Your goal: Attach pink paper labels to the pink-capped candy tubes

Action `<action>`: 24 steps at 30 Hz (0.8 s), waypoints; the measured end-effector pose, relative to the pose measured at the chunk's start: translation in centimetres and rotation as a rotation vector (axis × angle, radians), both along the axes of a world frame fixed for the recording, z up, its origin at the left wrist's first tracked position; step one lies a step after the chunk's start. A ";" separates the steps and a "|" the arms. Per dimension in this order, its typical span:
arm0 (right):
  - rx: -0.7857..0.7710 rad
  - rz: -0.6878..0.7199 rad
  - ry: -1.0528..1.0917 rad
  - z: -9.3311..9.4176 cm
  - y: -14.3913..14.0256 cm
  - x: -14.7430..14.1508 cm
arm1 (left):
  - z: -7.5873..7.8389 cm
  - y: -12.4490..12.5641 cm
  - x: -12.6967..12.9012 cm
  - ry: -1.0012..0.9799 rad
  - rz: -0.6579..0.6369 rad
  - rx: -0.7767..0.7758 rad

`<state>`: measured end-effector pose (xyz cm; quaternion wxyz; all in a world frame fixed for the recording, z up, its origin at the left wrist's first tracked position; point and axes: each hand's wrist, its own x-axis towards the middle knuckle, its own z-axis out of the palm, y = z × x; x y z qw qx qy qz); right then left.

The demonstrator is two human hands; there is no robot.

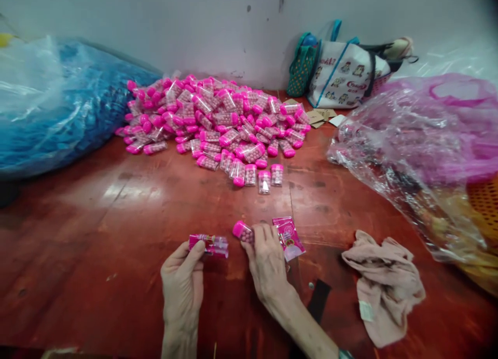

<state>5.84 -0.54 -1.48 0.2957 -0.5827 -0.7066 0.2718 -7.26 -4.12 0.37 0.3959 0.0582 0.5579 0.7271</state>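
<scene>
Left hand (182, 286) pinches a pink sachet (209, 245); right hand (267, 260) grips a candy bottle (243, 231). Best keep both low on the worktop (116, 255), pile (218, 120) at 12 o'clock.

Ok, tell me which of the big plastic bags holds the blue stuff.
The bag of blue pieces at the far left, beside the pile of pink-capped containers. The clear bag on the right shows pink contents instead.

Head camera looks forward and down over the red table (116, 219), near, toward the wall (194, 22).
</scene>
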 end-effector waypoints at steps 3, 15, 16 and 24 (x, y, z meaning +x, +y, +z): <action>-0.081 -0.018 0.116 0.7 -0.6 1.3 | -0.4 0.2 0.3 -0.013 0.017 0.032; -0.467 -0.101 0.798 2.5 -1.7 2.1 | -0.2 1.0 2.7 0.058 0.024 0.049; -0.466 -0.096 0.791 2.5 -1.7 2.1 | -0.2 1.1 2.8 0.061 0.006 0.050; -0.482 -0.046 0.787 2.7 -1.2 3.4 | -0.6 1.4 3.1 0.017 -0.121 0.065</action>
